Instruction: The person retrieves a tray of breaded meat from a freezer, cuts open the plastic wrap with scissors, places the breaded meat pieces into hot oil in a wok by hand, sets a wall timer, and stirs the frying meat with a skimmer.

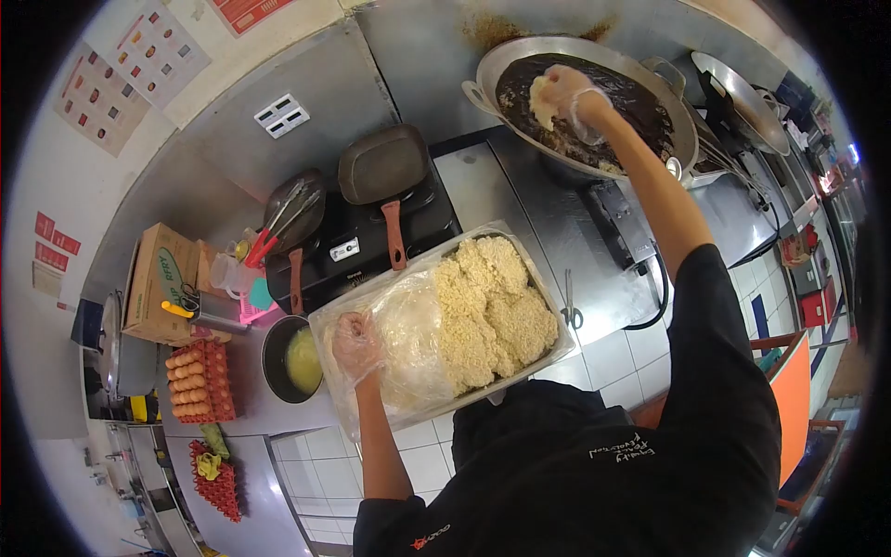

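My right hand [563, 90], in a clear plastic glove, reaches over a large wok [689, 139] of dark oil. Its fingers pinch a pale breaded piece [540, 104] just above or at the oil; the exact contact is hard to tell. Closer to me lies a rectangular tray [561, 345]. Pale, crumb-coated breaded pieces [497, 311] fill its right part, and a clear plastic sheet [408, 325] covers the left part. My left hand [357, 347], also gloved, is closed on the plastic sheet at the tray's left side.
Behind the tray, two pans [382, 167] sit on a black stove [348, 249], with red-handled tongs [278, 223] across one. A pot of yellow liquid [303, 360] stands left of the tray. Farther left are eggs [190, 385] in a red carton. Another wok [742, 102] is at right.
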`<state>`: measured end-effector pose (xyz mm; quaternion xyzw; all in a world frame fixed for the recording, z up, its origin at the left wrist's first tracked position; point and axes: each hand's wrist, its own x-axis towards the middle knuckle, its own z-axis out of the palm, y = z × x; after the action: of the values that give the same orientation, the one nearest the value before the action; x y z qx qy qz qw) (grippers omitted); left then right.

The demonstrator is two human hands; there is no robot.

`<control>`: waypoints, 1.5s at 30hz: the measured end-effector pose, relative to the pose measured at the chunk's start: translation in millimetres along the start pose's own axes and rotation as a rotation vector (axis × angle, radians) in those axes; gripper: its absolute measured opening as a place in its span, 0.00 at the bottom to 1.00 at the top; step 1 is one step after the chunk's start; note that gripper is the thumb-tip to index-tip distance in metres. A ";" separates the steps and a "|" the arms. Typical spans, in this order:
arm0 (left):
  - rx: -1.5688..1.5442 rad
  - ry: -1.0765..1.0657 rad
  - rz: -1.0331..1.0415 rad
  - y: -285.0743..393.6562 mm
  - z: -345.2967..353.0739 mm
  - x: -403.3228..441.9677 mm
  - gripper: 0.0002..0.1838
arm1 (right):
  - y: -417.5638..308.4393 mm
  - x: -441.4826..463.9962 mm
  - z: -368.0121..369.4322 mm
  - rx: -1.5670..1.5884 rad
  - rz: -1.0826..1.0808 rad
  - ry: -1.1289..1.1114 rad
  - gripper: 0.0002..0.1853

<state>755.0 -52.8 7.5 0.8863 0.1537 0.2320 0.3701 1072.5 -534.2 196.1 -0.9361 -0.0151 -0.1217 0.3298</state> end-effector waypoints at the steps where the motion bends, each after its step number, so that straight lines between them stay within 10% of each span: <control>1: 0.002 0.004 0.004 -0.4 -0.1 0.1 0.10 | 1.8 4.6 10.4 0.005 -0.002 0.003 0.17; 10: 0.041 0.018 0.076 -12.1 1.7 5.0 0.11 | -25.1 15.4 35.9 -0.224 0.019 -0.164 0.11; 16: -0.027 0.010 -0.052 -20.1 10.6 1.0 0.10 | -122.0 -102.4 30.0 -0.133 -0.420 -0.103 0.11; 19: -0.060 0.015 -0.062 -16.0 10.6 3.6 0.10 | -114.7 -163.7 88.9 -0.359 -0.525 -0.549 0.11; 26: -0.033 0.043 -0.022 -9.2 6.4 2.2 0.09 | -110.5 -227.9 174.5 -0.175 -0.396 -0.737 0.29; 45: -0.078 0.036 -0.099 -8.4 4.6 3.0 0.10 | -132.5 -246.9 172.4 -0.127 -0.168 -0.754 0.24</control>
<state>759.2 -48.4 -0.5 0.8583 0.1949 0.2350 0.4124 856.2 -310.6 88.9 -0.9291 -0.2042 0.2037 0.2315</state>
